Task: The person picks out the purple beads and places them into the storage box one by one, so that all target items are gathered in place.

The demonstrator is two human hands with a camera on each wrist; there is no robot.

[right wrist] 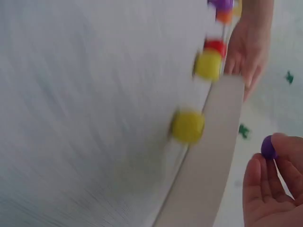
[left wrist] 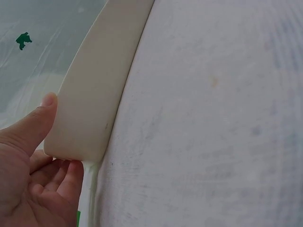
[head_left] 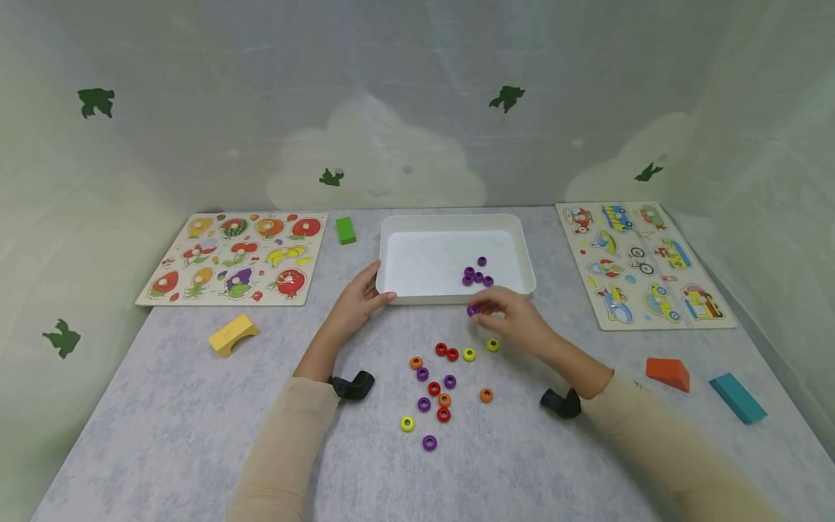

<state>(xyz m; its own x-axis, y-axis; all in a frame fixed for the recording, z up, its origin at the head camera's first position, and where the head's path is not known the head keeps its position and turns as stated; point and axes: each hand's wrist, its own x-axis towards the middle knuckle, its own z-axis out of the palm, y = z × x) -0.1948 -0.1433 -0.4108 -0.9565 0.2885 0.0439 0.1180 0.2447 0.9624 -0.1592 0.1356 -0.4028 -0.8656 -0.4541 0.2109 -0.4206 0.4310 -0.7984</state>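
A white tray (head_left: 457, 299) stands at the back middle of the table with several purple beads (head_left: 478, 277) inside, toward its right. My left hand (head_left: 355, 308) holds the tray's near left corner; in the left wrist view the thumb (left wrist: 40, 116) is at the rim and the fingers bend against the end wall. Just in front of the tray's near wall, my right hand (head_left: 512, 319) pinches a purple bead (right wrist: 269, 147) between thumb and fingertips. Loose red, orange, yellow and purple beads (head_left: 433, 388) lie scattered on the table between my forearms.
A fruit puzzle board (head_left: 215, 296) lies at the left, a vehicle puzzle board (head_left: 590, 290) at the right. Beside the tray is a green block (head_left: 346, 230). A yellow arch block (head_left: 233, 334) sits left; orange (head_left: 668, 373) and blue blocks (head_left: 738, 398) sit right.
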